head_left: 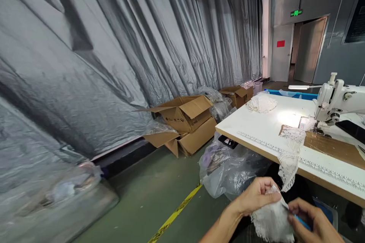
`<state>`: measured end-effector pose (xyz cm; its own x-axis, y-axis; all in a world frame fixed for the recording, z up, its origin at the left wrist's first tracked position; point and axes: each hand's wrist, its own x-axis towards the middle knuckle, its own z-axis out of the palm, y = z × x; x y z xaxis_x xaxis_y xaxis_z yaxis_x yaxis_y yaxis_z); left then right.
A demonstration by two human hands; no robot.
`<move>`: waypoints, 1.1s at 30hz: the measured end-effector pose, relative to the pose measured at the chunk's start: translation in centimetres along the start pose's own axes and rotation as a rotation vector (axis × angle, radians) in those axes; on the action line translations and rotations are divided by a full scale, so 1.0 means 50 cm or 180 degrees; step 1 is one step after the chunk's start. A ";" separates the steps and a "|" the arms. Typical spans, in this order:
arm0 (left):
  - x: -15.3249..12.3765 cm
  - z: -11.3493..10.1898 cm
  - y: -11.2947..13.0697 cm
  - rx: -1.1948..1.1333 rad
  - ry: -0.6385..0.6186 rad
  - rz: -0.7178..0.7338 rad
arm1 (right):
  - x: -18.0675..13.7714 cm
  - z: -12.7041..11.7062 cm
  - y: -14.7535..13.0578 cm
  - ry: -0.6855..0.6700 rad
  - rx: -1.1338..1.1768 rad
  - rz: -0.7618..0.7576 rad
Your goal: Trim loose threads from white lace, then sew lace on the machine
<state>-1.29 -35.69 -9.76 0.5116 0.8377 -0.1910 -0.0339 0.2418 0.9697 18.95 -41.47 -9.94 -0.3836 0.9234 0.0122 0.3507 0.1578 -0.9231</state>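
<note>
My left hand (258,197) pinches a piece of white lace-edged fabric (273,222) in front of the table's edge, and the fabric hangs down below the fingers. My right hand (312,222) is closed round a slim blue-handled tool (302,222), held against the fabric's right side; its tip is too hidden to name its kind. A white lace strip (289,163) trails from the sewing machine (332,102) over the front edge of the table (256,129), ending close above my left hand.
Gathered white lace (261,103) lies at the table's far left corner, and a dark phone (353,131) lies beside the machine. Clear plastic bags (228,167) sit under the table. Open cardboard boxes (196,136) stand along the silver curtain (159,38). Yellow tape (176,214) crosses the green floor.
</note>
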 end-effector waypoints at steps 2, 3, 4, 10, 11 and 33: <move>-0.005 0.002 0.008 0.0043 -0.0013 -0.0035 | -0.001 -0.012 -0.013 0.0260 -0.0078 -0.0048; -0.007 0.004 0.009 0.0033 -0.0032 -0.0057 | -0.001 -0.017 -0.017 0.0405 -0.0089 -0.0023; -0.008 0.005 0.009 -0.0023 -0.0043 -0.0078 | -0.001 -0.020 -0.019 0.0468 -0.0094 -0.0016; -0.001 0.001 0.000 0.0088 -0.0177 -0.0182 | 0.001 -0.013 0.011 0.0614 -0.0143 0.0224; 0.000 0.000 0.001 0.0104 -0.0177 -0.0182 | 0.003 -0.009 0.017 0.0587 -0.0164 0.0324; 0.001 0.001 -0.011 0.0128 -0.0141 -0.0291 | 0.034 0.027 0.023 0.0499 -0.0127 0.0233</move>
<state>-1.18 -35.81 -10.30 0.5486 0.7903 -0.2727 0.0485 0.2956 0.9541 17.53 -40.18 -11.48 -0.2191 0.9757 0.0082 0.4075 0.0991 -0.9078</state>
